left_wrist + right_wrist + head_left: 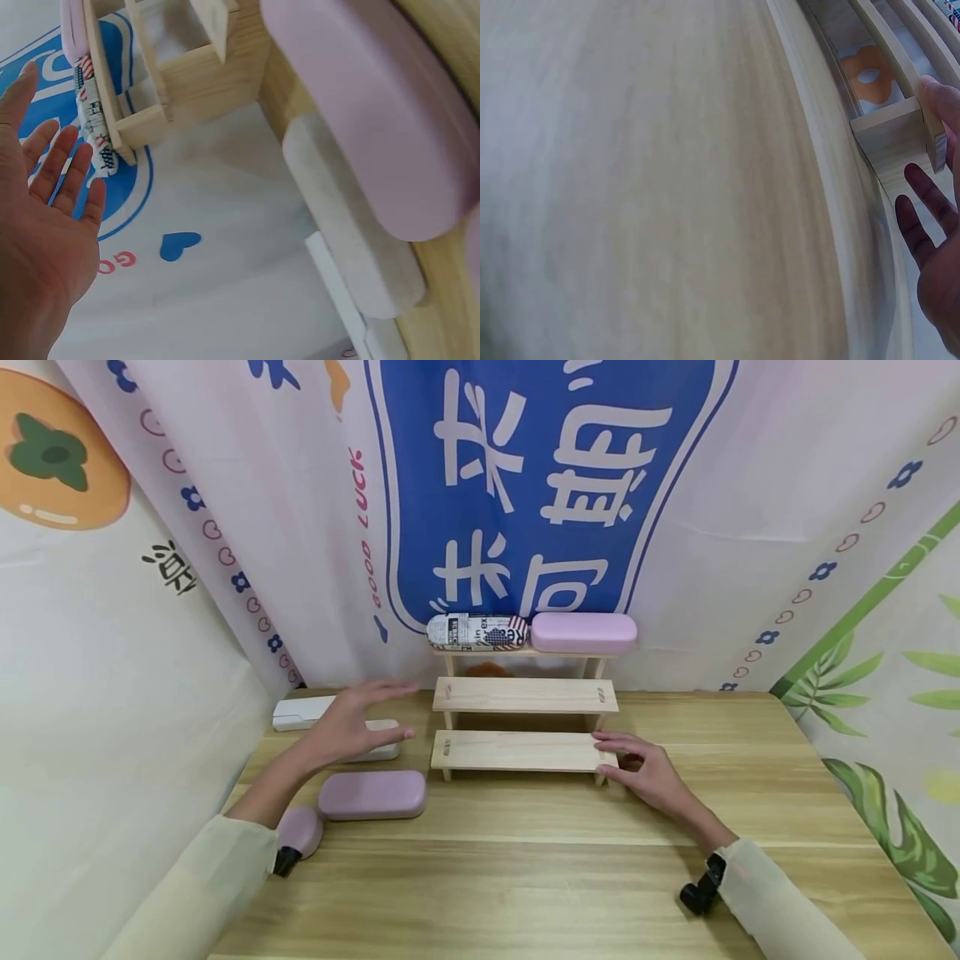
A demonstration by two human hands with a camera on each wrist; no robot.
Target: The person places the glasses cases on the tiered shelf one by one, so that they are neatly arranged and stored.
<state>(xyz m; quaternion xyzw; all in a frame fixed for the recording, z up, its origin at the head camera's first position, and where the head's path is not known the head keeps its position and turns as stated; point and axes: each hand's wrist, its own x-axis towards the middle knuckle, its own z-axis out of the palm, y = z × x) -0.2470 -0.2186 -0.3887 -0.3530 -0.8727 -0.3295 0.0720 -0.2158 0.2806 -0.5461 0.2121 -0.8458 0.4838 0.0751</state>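
Note:
A three-tier wooden display rack stands at the back of the table. My right hand holds the right end of its lowest board, thumb at the front edge and a finger at the back. In the right wrist view, the thumb lies against the board's end. On the top tier, a newspaper-print glasses case sits left of a pink glasses case. My left hand, fingers extended and holding nothing, hovers over a white glasses case, partly hiding it. A lilac glasses case lies nearer me.
A white box-like case lies at the table's back left. Beside my left wrist is a rounded lilac case, partly covered by the black wrist camera. A printed curtain hangs right behind the rack and table.

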